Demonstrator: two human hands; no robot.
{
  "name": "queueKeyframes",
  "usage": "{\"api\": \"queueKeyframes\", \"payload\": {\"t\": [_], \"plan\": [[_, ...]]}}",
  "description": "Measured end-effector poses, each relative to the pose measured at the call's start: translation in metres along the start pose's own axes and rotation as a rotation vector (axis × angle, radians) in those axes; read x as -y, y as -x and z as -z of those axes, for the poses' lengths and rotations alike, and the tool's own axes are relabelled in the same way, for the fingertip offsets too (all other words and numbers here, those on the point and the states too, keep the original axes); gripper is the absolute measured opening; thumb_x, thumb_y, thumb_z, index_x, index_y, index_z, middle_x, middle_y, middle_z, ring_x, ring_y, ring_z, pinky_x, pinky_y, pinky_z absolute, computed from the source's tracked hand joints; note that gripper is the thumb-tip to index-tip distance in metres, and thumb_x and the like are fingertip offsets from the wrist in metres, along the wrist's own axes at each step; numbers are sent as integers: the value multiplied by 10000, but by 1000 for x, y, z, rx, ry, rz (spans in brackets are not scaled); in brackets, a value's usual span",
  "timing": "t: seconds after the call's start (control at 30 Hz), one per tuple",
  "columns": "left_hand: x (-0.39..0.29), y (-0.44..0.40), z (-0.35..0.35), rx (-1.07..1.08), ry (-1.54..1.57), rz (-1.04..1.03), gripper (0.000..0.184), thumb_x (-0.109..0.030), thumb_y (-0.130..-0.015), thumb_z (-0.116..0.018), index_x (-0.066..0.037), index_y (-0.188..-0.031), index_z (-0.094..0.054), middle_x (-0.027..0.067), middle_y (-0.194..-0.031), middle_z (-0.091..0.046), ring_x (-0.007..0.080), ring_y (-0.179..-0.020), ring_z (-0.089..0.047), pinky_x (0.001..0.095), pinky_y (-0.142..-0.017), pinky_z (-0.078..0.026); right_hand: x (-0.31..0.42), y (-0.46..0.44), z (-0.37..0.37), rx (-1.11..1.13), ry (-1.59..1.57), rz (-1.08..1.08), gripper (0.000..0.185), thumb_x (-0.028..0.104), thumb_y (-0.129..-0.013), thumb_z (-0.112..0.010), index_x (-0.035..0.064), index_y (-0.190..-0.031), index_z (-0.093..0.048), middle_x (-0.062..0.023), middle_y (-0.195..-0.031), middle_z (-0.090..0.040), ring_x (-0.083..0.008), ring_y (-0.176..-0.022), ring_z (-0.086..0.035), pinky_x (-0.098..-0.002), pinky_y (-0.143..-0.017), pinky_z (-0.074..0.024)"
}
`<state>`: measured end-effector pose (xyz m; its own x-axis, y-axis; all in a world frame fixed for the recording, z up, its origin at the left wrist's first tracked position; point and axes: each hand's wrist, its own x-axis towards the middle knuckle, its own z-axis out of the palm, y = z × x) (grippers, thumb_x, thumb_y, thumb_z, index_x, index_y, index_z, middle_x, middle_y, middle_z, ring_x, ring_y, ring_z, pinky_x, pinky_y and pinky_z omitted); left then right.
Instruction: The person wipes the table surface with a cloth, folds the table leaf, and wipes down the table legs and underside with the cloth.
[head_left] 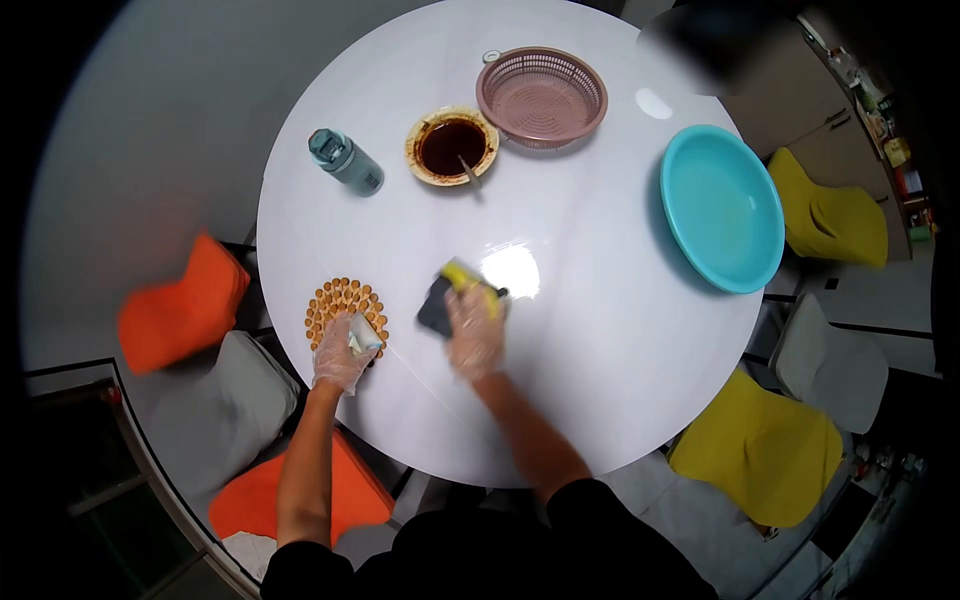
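My left hand (343, 358), in a clear plastic glove, is closed around a white crumpled piece (363, 336), which looks like tissue or a small packet. It rests over the near edge of a round mat-like ring of small brown pieces (340, 297), hiding part of it. My right hand (476, 335), also gloved, presses a dark grey and yellow cloth (437, 306) onto the white table (590, 370). Slight blur softens this hand and the cloth.
Farther back are a teal bottle (347, 163), a bowl of dark brown sauce (450, 148) with a spoon (469, 172), and a pink colander (543, 98). To the right lies a turquoise basin (722, 210). Orange (185, 310), grey and yellow chairs (760, 445) surround the table.
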<state>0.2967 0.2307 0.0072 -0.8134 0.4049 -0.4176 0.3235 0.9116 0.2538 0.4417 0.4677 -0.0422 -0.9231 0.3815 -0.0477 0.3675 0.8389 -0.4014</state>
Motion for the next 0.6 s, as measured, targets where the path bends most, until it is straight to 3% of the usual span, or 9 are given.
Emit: {"api": "queueKeyframes", "payload": {"t": [0.03,0.2,0.27,0.37,0.4,0.43,0.5,0.57,0.6], "plan": [[-2,0,1,-8,1,-5,871,-308,-803,-862,-77,-1519,-423,191,-1596,-411,385,-1497,-355,430,-1245,-302,15,18,14,138,-18,102,748,321,-874,-687,113,-1551,-446,-144,-1601,-431,-340,-1522,-314,-604,-1229,-216],[-30,2,15,2,41,-89,841,-296,-744,-897,-69,-1453,-505,163,-1510,-509,375,-1436,-437,434,-1212,-356,-34,96,0,-25,27,355,561,238,-970,-579,180,-1523,-512,-82,-1559,-501,-272,-1468,-427,-557,-1245,-248],[-28,-9,0,-79,-16,-272,808,-278,-726,-907,-70,-1413,-536,153,-1479,-531,382,-1387,-479,447,-1187,-384,-84,103,10,-137,-90,133,492,77,-999,-467,187,-1464,-583,-46,-1516,-548,-237,-1446,-462,-527,-1213,-335],[-38,-22,0,-136,-76,-412,765,-282,-725,-903,-72,-1378,-563,148,-1455,-562,394,-1355,-511,471,-1139,-428,-186,69,56,-258,33,50,782,100,-750,-614,93,-1520,-478,-210,-1572,-426,-468,-1427,-398,-595,-1210,-283],[-47,-23,4,-115,-82,-363,768,-291,-734,-900,-67,-1383,-556,151,-1462,-562,389,-1371,-505,468,-1147,-425,-209,54,72,-255,174,-51,872,110,-727,-638,92,-1567,-406,-214,-1614,-359,-468,-1459,-350,-611,-1215,-254],[-51,-24,6,-95,-89,-314,771,-301,-743,-897,-61,-1388,-549,155,-1469,-562,384,-1388,-499,465,-1156,-422,-226,39,87,-162,292,-184,869,168,-788,-667,107,-1596,-353,-196,-1648,-300,-452,-1483,-317,-620,-1212,-248],[-41,-33,3,-190,-55,-324,638,-245,-770,-855,-64,-1323,-594,137,-1374,-632,383,-1243,-602,473,-1035,-503,-254,3,108,-144,343,-306,832,266,-867,-682,129,-1608,-331,-172,-1653,-291,-428,-1485,-321,-609,-1205,-261],[-36,-45,8,-187,-26,-279,573,-210,-777,-833,-63,-1286,-615,135,-1303,-671,379,-1145,-652,476,-954,-537,-257,-41,110,-147,243,-560,794,314,-891,-691,131,-1591,-364,-167,-1624,-344,-418,-1471,-346,-603,-1197,-272],[-32,-47,10,-362,-25,-408,514,-170,-772,-813,-64,-1244,-637,127,-1187,-704,370,-1012,-681,464,-869,-554,-256,-61,109,-145,194,-682,776,337,-904,-695,133,-1583,-381,-164,-1609,-370,-413,-1464,-358,-600,-1193,-278]]}}
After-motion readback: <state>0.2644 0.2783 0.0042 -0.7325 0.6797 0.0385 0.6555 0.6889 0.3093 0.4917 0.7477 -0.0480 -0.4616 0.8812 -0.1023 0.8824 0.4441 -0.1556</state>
